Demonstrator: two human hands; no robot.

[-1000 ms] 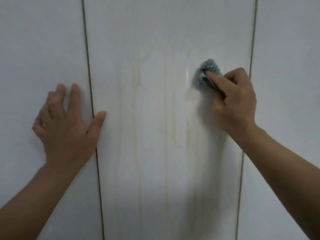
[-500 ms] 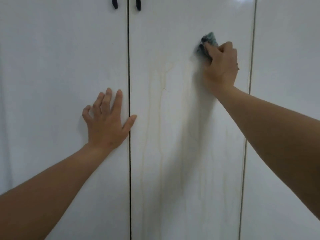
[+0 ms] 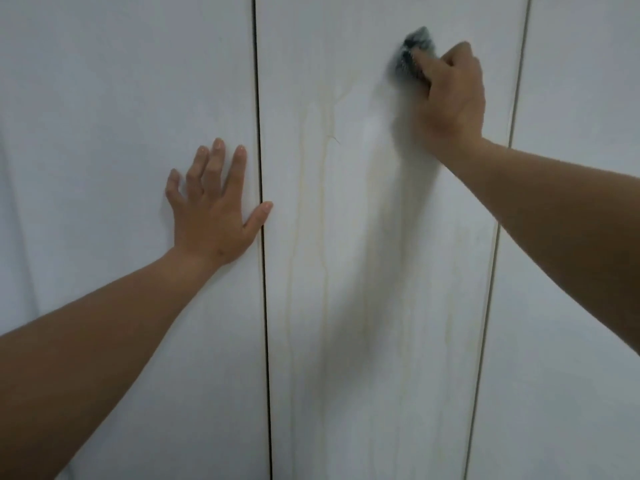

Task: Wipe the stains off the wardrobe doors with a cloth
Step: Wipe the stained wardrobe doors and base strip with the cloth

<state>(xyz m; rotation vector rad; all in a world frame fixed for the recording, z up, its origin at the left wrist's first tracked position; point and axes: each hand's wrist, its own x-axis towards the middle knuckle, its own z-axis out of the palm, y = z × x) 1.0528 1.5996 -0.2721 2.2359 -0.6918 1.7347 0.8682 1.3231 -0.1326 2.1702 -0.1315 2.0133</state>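
Note:
White wardrobe doors fill the view. The middle door (image 3: 367,341) carries pale yellowish drip stains (image 3: 313,209) that run down its left half. My right hand (image 3: 452,98) grips a small blue-grey cloth (image 3: 414,51) and presses it against the upper right part of this door. My left hand (image 3: 214,206) lies flat and open on the left door (image 3: 121,116), its thumb across the gap between the two doors.
A dark vertical gap (image 3: 262,271) separates the left and middle doors. A thinner seam (image 3: 498,237) divides the middle door from the right door (image 3: 575,81). Both forearms reach in from the bottom corners.
My right hand with the cloth has stayed high on the middle door. The view has dropped slightly, so the dark handles at the top are out of sight. My left hand stays flat.

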